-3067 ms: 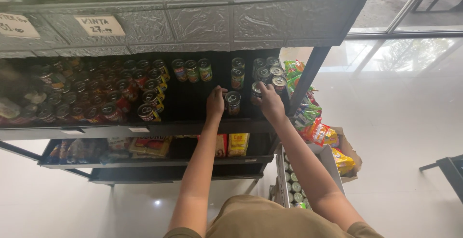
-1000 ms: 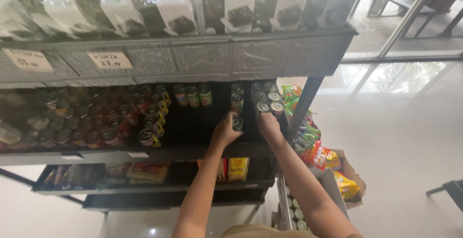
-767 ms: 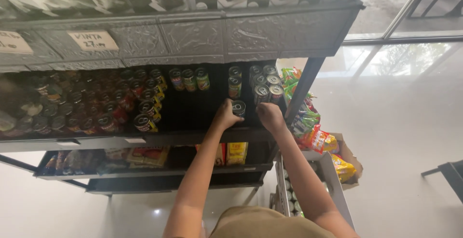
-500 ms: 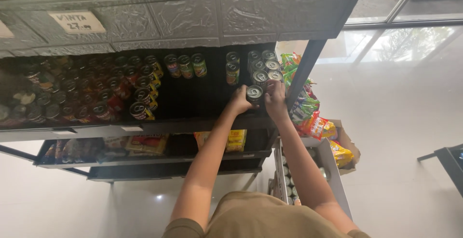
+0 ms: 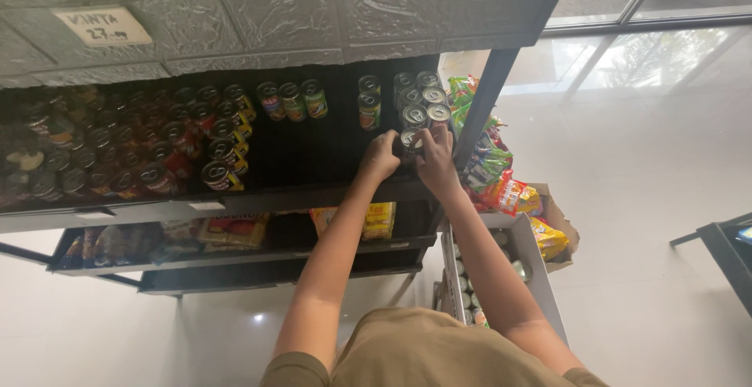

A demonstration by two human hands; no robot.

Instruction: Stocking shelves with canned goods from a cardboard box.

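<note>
Can (image 5: 409, 141) mostly hidden between both hands — labels on far-left cans (image 5: 55, 160) too blurred to tell.

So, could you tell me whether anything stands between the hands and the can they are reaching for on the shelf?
Nothing visible does. The left hand and right hand are already on the can, at the front of the can rows.

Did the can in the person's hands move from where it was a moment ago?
Yes. The can went right along the shelf. It now sits against the row of cans by the black post, held between the left hand and right hand.
</note>
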